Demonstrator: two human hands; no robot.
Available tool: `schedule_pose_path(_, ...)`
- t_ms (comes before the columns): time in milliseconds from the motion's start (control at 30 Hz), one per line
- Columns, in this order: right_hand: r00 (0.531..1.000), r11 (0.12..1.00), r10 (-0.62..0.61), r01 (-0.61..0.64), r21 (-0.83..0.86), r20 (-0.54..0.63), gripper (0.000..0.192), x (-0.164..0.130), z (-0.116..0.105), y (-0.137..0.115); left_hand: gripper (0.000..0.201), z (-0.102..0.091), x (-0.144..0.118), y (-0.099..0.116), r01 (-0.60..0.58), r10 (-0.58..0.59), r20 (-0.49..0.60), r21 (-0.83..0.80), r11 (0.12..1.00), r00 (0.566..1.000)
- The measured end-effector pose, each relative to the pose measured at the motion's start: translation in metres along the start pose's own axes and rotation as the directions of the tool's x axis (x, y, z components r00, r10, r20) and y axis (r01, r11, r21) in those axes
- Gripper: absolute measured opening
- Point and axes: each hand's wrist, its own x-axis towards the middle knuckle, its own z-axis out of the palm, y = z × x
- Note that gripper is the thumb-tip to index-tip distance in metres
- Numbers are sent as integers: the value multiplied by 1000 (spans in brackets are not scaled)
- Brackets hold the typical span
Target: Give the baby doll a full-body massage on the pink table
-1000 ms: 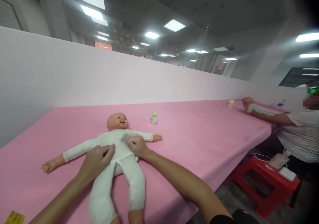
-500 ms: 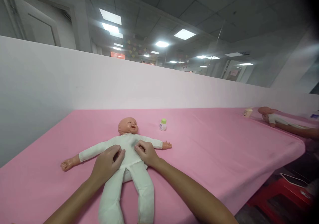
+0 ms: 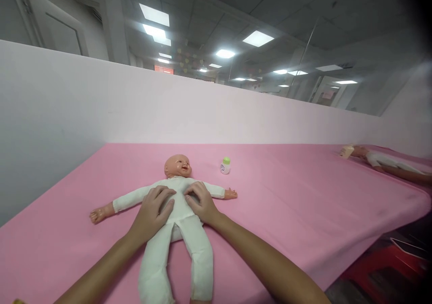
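Note:
A baby doll with a bare head and a white cloth body lies on its back, arms stretched out to both sides. My left hand rests on the side of its torso at the left, thumb apart from the fingers. Across from it, my right hand lies on the other side of the chest, fingers bent and the thumb apart. Neither hand grips anything, and a strip of white chest shows between them. Beside the doll's head stands a small bottle with a green cap.
A pink sheet covers the table, with a low white wall behind it. Far right lie another doll and a cream bottle, with another person's arm alongside. A red stool stands below the table edge.
Both my hands have uncurled from loose fists, and their fingers now lie on the doll's chest. The view has shifted slightly. The doll keeps its pose.

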Motion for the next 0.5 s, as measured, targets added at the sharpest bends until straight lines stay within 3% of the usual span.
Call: schedule_pose_path(500,989,999,32,-26,-44,146,43,-3,-2,13,54,11,-2,-22,-20,26,151,-39,999,988)
